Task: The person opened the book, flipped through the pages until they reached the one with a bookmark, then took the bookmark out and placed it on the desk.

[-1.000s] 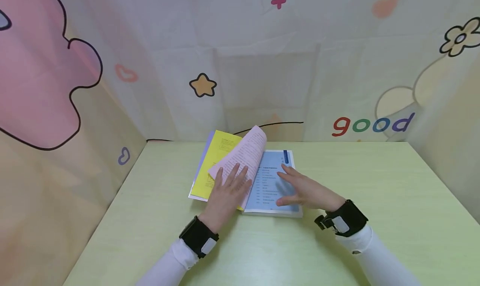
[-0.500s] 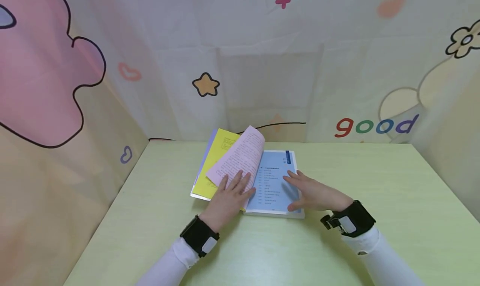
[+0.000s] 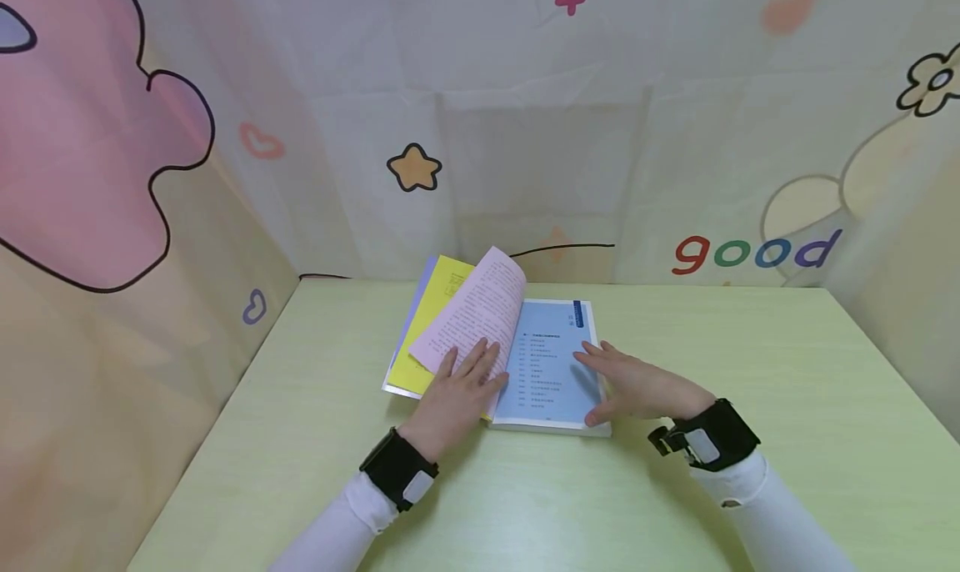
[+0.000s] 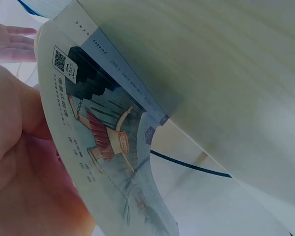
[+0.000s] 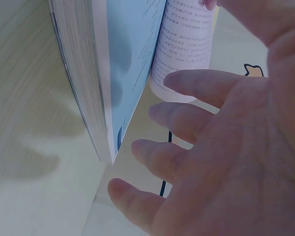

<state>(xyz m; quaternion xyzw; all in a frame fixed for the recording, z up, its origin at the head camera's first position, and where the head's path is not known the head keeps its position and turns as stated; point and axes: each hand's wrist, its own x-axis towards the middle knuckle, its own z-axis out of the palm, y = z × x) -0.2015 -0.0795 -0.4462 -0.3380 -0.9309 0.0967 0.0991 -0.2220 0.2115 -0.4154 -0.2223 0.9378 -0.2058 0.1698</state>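
- Head view: the book [image 3: 525, 357] lies opened on the worktop [image 3: 757, 372], ahead of the person and between the two hands. The left hand [image 3: 453, 397] rests on the pink page [image 3: 480, 301] with its fingers spread, gripping nothing. The right hand [image 3: 641, 384] is at the right edge of the blue page [image 3: 542, 372], fingers apart and holding nothing. The yellow page [image 3: 422, 326] shows beyond the pink one. The likeliest trouble, I judge, is the curled pink page flopping back over the blue one if the left hand lifts, since nothing pinches it. Too firm a push there could crease the paper or slide the whole book.
- Left wrist view: the illustrated cover [image 4: 108, 132] bows upward, tilted off the worktop, with the left palm beside it. This angle hides the fingertips, so I cannot tell how hard they press. A cover bent like this could spring shut.
- Right wrist view: the right hand's fingers [image 5: 201, 86] fan out near the thick page block [image 5: 76, 64], around which none of them curls. A careless thumb could snag the edge and ruffle the leaves. No container shows in any view; the book sits directly on the worktop.
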